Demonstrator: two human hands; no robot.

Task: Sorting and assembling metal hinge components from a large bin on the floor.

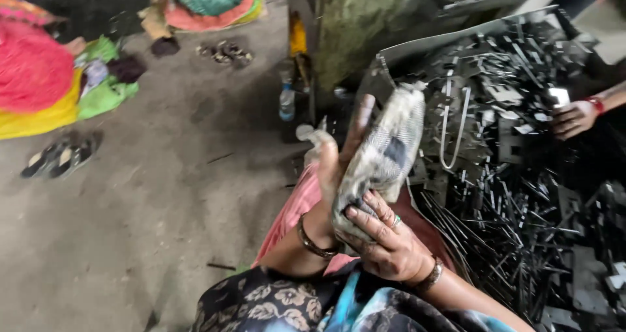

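— How many hands are there?
— Three; the left hand [339, 166] slides inside one grimy cloth glove [385, 153], fingers straight and together, partly hidden; the right hand [385, 241] pinches the glove's cuff above the lap.
— And the third?
— A co-worker's hand [574, 118], arm cut off, on the metal scrap heap [515, 195]; pieces uncountable.

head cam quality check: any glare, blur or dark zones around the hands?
Head view: both hands, left hand and right hand, and the grimy grey work glove between them look slightly soft, with motion smear; the heap of dark metal strips shows specular glints; upper left corner falls into deep shadow; grey concrete floor evenly, dimly lit.
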